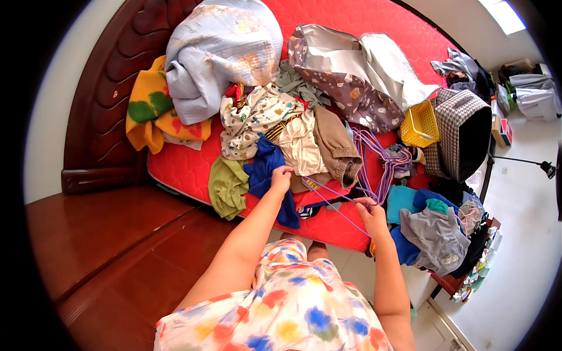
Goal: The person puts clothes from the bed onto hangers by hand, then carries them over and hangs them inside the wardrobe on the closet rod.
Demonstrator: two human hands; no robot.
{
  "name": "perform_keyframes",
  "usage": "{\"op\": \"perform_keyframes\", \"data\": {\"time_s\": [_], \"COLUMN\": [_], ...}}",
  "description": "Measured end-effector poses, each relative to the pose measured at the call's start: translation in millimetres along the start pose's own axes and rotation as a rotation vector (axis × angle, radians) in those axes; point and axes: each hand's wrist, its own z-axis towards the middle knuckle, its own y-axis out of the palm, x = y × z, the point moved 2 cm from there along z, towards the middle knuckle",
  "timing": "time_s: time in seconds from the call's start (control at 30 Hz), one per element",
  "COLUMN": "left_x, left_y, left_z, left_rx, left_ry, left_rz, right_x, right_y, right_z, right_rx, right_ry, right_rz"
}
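Observation:
A thin purple clothes hanger [336, 206] is in my right hand [370, 215], whose fingers are closed round it. Its far end reaches left to the lower edge of a cream garment [300, 143]. My left hand [281, 179] pinches that garment's lower left edge; the exact grip is partly hidden. Below my left hand lies a blue garment [266, 167], with a green one [227, 187] beside it. Brown trousers [333, 140] lie right of the cream garment. Beyond my right hand is a bundle of purple hangers [380, 169].
The red mattress [345, 231] carries a pale blue quilt [225, 52], an open patterned storage bag [351, 93], a yellow basket [420, 124] and a checked box [456, 131]. Grey shorts [436, 237] top a clothes pile at right. A dark wooden headboard [111, 99] stands left.

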Motion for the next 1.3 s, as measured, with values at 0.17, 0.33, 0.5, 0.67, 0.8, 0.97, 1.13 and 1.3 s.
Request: {"op": "perform_keyframes", "data": {"time_s": [0.17, 0.33, 0.5, 0.67, 0.8, 0.97, 1.13, 1.3], "left_x": [-41, -56, -20, 83, 178, 272, 341, 371], "left_y": [1, -22, -19, -29, -42, -35, -12, -7], "left_z": [-5, 5, -21, -73, -136, -217, -294, -315], "left_rx": [-0.014, -0.094, 0.096, -0.328, -0.364, -0.506, -0.662, -0.755], "left_ry": [-0.088, -0.039, -0.185, -0.244, -0.089, 0.099, 0.297, 0.419], "left_rz": [0.511, 0.296, -0.077, -0.860, -1.068, -1.162, -1.138, -1.256], "right_x": [12, 27, 16, -7, -14, -10, 3, 26], "right_y": [-13, -25, -30, -39, -50, -64, -80, -99], "right_z": [-15, -27, -33, -45, -55, -77, -90, -90], "right_rx": [0.087, 0.104, 0.088, 0.030, -0.055, -0.074, 0.052, 0.182], "right_ry": [0.064, 0.032, -0.029, -0.107, -0.161, -0.341, -0.679, -0.715], "right_rz": [0.020, 0.108, 0.164, 0.300, 0.369, 0.266, -0.038, -0.036]}}
